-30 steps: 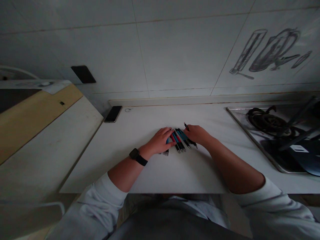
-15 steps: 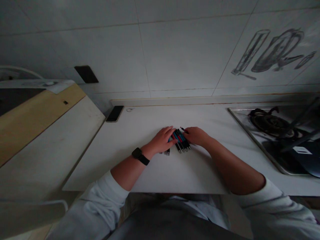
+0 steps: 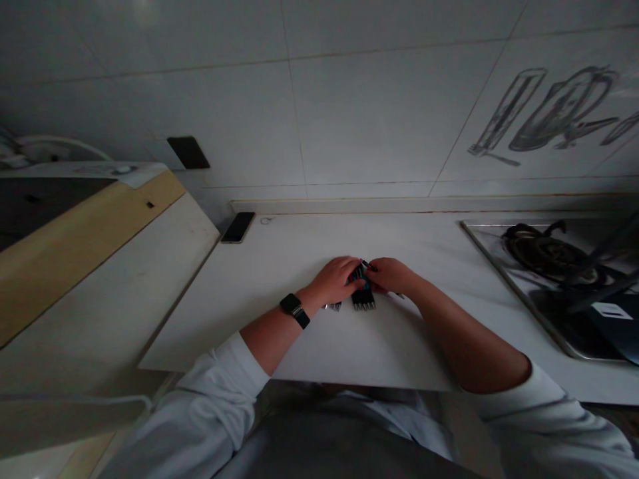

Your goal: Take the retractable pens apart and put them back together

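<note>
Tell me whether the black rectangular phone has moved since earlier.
No; the phone keeps its place at the back left of the white countertop; the view shifted.

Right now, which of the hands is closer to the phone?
Left. The left hand is over the pens, to the right of the phone and closer to the body; the right hand is farther right, beside the pens.

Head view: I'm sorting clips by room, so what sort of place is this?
Probably a kitchen: a burner sits in a metal-rimmed stovetop on the right, by a white countertop, and the wall behind looks tiled.
</note>
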`<state>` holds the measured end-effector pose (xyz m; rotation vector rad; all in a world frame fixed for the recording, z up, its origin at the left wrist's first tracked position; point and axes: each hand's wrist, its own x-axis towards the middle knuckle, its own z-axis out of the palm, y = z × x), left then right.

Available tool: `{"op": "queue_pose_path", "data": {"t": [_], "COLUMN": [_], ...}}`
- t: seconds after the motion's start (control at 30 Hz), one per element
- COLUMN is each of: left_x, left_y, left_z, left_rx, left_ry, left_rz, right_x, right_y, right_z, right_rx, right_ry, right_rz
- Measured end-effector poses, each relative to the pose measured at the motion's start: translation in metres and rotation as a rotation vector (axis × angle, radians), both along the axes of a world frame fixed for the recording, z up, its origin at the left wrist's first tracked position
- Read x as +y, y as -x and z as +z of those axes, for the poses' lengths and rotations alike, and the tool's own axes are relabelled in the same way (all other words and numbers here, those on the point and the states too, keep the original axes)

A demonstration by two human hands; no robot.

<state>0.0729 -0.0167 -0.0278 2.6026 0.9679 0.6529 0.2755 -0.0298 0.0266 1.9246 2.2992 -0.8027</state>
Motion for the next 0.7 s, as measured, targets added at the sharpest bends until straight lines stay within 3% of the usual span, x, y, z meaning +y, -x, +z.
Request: {"op": "queue_pose_path", "data": {"t": [0.3,0.43,0.7], "left_x": [-0.034,-0.034,-0.041], "left_y": [0.001,0.002,0.0], "left_z": [0.005,0.0,0.0], "left_rx": [-0.018,-0.001,-0.001], "left_ry": [-0.031,-0.076,-0.045], "left_rz": [0.081,0.223,0.266], "right_x": [-0.011,-0.01,-0.004], "right_y": [0.005,0.005,0.001], "right_z": [0.0,0.003,-0.008], "right_rx": [0.27,0.277,0.257], "right_ry": [0.281,0.252,0.2], "right_rz": [0.046,0.04,0.057]}}
